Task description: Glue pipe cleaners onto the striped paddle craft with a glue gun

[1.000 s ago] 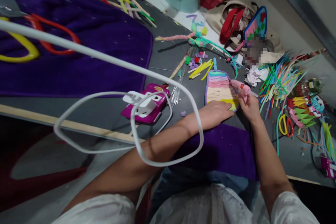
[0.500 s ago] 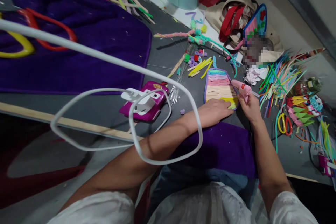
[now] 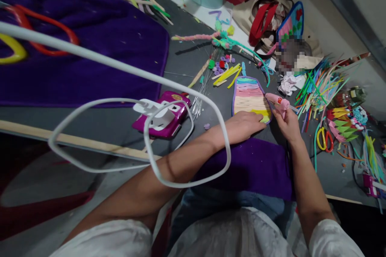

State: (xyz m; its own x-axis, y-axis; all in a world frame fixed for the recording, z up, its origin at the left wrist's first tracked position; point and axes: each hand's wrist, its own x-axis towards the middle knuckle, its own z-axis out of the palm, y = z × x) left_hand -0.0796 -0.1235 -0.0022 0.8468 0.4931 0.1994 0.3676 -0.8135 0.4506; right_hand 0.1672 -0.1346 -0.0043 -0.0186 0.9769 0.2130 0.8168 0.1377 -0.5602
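Note:
A rounded panel (image 3: 251,102) with a purple edge lies flat on the dark table, covered in rows of blue, lilac, pink, cream and yellow pipe-cleaner strips. Across its near yellow end rests my left hand (image 3: 245,125), fingers stretched toward the right and hiding part of that end. My right hand (image 3: 288,125) is wrapped around a pink glue gun (image 3: 280,103), its nozzle pointing left at the panel's right edge. Whether the nozzle touches the panel I cannot tell. Loose yellow strips (image 3: 227,75) lie just beyond the panel.
A white cable (image 3: 224,128) loops across the view, above my left forearm. Left stands a purple power socket (image 3: 169,114) with a plug. Scissors (image 3: 325,139) and a bundle of pipe cleaners (image 3: 319,88) lie right. Purple cloth (image 3: 120,56) covers the table's left side.
The whole scene has shifted slightly left as the camera moved. Both hands, the glue gun and the panel keep nearly the same places relative to each other.

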